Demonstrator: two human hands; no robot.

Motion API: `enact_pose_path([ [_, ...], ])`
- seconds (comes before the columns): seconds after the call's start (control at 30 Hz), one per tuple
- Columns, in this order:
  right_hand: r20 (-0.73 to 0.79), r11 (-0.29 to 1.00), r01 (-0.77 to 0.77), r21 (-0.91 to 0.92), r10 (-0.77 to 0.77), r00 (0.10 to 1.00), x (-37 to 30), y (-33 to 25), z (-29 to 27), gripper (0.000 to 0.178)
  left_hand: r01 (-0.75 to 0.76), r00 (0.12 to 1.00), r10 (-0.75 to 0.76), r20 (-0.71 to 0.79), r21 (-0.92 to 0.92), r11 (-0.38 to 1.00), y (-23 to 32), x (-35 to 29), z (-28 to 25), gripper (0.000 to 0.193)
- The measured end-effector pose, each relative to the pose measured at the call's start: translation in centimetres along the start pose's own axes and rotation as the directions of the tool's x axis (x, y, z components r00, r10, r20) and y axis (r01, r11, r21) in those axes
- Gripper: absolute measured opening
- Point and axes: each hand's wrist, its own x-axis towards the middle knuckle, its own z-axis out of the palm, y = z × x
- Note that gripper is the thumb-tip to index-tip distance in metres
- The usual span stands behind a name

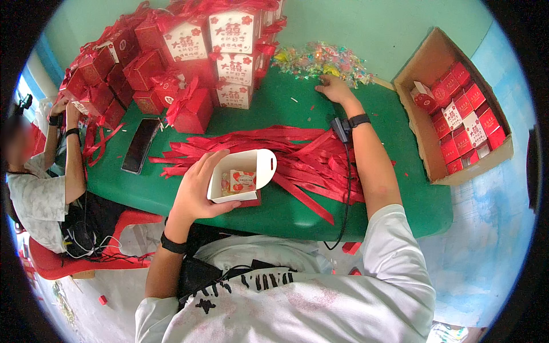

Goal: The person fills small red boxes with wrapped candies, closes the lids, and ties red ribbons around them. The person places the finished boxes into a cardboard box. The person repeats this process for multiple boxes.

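1. My left grip (197, 191) clasps an open box (243, 160), thumb along its near wall, fingers at its left side; it sits at the near side of the red ribbon heap (311, 157), white inside facing up.
2. Inside, I see a red-and-white packet (243, 182).
3. My right grip (340, 94) is beyond the ribbon heap, at the near edge of the wrapped sweets (337, 60); I cannot tell whether it is spread or pinching.
4. Left of the heap, a dark phone (141, 146) lies on the green surface (423, 208).
5. Beyond the heap's left part, I see stacked boxes (234, 68).
6. Right of the heap, a brown carton (437, 57) holds small boxes (463, 126).
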Motion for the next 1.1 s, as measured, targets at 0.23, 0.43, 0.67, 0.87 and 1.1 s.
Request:
enact_pose_path([
  [0.23, -0.04, 0.994, -0.089, 0.058, 0.091, 0.995, 0.1, -0.3, 0.6, 0.056, -0.004, 1.0, 0.004, -0.005, 0.016, 1.0, -0.1, -0.1, 0.1, 0.099],
  [0.43, -0.058, 0.995, -0.047, -0.082, 0.043, 0.997, 0.1, 0.2, 0.7, 0.046, 0.01, 1.0, -0.01, 0.006, 0.012, 1.0, 0.1, 0.0, 0.0, 0.097],
  [0.67, 0.019, 0.993, 0.029, 0.114, -0.031, 0.999, -0.2, 0.7, -0.2, 0.035, 0.025, 1.0, -0.025, 0.009, -0.02, 0.999, 0.0, 0.1, 0.2, 0.096],
  [0.87, -0.019, 0.989, 0.069, 0.128, -0.067, 0.998, 0.0, 1.0, 0.5, 0.036, 0.014, 1.0, -0.014, -0.006, -0.003, 1.0, 0.1, 0.0, 0.1, 0.097],
  [1.1, -0.035, 0.989, -0.066, 0.133, 0.071, 0.997, -0.4, -0.1, 0.2, 0.045, 0.017, 1.0, -0.017, 0.005, -0.004, 1.0, 0.0, 0.0, 0.1, 0.098],
])
